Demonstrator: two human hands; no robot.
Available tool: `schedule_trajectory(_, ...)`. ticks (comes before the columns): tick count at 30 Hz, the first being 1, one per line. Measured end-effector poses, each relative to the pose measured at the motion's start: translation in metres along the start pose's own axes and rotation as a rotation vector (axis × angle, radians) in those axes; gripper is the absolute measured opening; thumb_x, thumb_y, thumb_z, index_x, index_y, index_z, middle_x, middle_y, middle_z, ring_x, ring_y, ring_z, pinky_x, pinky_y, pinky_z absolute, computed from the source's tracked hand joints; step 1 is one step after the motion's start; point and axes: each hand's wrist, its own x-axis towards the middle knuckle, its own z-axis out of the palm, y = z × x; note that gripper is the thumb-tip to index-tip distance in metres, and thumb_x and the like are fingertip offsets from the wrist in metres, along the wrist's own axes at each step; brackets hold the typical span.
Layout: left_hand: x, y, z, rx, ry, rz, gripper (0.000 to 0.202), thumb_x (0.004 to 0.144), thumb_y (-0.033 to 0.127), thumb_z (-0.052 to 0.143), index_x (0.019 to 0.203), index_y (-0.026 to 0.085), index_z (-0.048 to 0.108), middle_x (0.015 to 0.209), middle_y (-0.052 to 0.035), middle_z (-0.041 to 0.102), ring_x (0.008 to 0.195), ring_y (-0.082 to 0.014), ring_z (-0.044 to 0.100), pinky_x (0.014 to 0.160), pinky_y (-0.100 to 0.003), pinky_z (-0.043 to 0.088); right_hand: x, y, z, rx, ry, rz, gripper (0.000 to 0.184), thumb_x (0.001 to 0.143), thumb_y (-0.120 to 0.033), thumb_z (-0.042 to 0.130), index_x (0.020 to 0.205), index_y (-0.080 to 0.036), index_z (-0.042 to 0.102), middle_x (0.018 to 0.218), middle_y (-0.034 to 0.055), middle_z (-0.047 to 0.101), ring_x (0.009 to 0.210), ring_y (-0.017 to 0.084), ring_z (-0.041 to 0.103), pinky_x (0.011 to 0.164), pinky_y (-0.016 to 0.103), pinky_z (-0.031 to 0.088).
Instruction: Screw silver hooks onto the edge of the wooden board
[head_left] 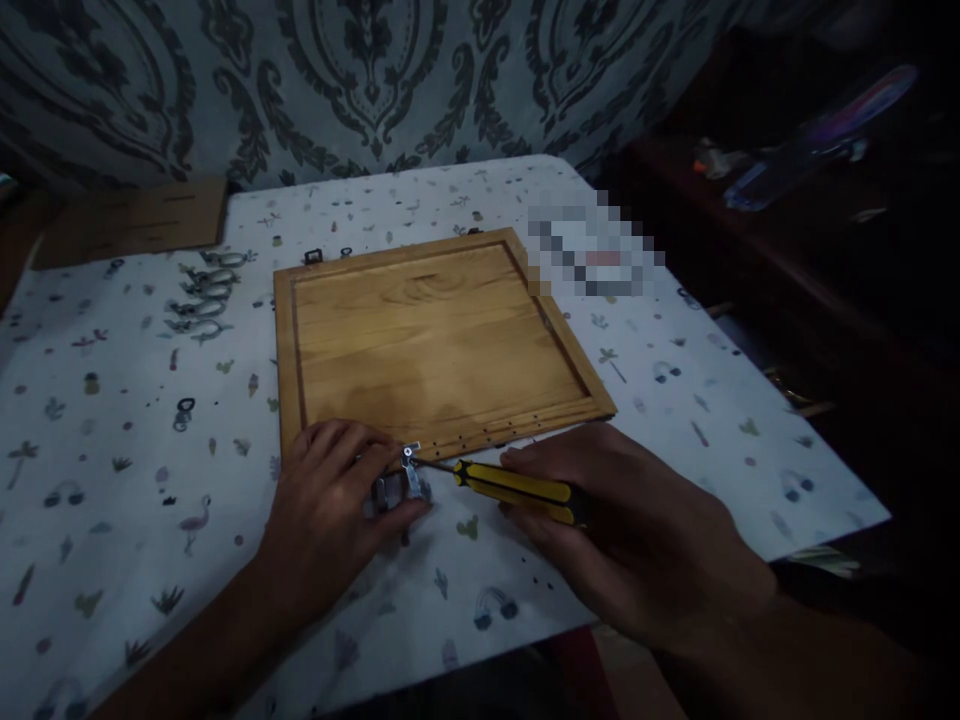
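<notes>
Silvery metal bracket (410, 472) sits against the near edge of the wooden board (435, 340), pinched by the left hand (337, 505). The right hand (637, 535) is closed around the yellow screwdriver (517, 488), with its tip at the bracket's screw, just beside the left fingers. It seems best to hold the shaft in line with the screw and press steadily.

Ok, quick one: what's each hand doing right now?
Left hand: closed on a small metal bracket at the near edge of the wooden board.
Right hand: closed around the yellow screwdriver, tip at the bracket.
</notes>
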Motion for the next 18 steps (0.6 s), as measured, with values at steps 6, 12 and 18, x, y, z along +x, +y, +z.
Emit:
schedule_trajectory(6,0.001,0.001,0.000,-0.010,0.004,0.007,0.033,0.080,0.044,0.071,0.101,0.019,0.066,0.098,-0.0053,0.067,0.092,-0.0255,0.057,0.082,-0.043,0.044,0.009,-0.004,-0.006,-0.001,-0.128,-0.110,0.014,0.094,-0.028,0.057,0.099,-0.018,0.065,0.078,0.0042,0.070,0.063,0.013,0.066,0.058,0.022,0.053)
schedule_trajectory(12,0.000,0.001,-0.002,-0.010,-0.011,0.009,0.033,0.081,0.042,0.071,0.102,0.017,0.066,0.097,-0.0056,0.065,0.091,-0.0259,0.056,0.081,-0.044,0.042,0.012,-0.006,-0.005,0.039,-0.146,-0.130,0.014,0.090,-0.024,0.063,0.102,-0.016,0.062,0.084,0.0042,0.066,0.072,0.013,0.065,0.063,0.022,0.052)
schedule_trajectory(18,0.001,0.001,-0.002,-0.004,-0.023,0.003,0.033,0.082,0.045,0.069,0.100,0.018,0.067,0.096,-0.0051,0.065,0.090,-0.0260,0.057,0.079,-0.043,0.042,0.014,-0.002,0.006,0.306,-0.077,-0.070,0.027,0.081,-0.011,0.072,0.106,-0.016,0.061,0.096,0.0068,0.069,0.084,0.017,0.067,0.073,0.028,0.057)
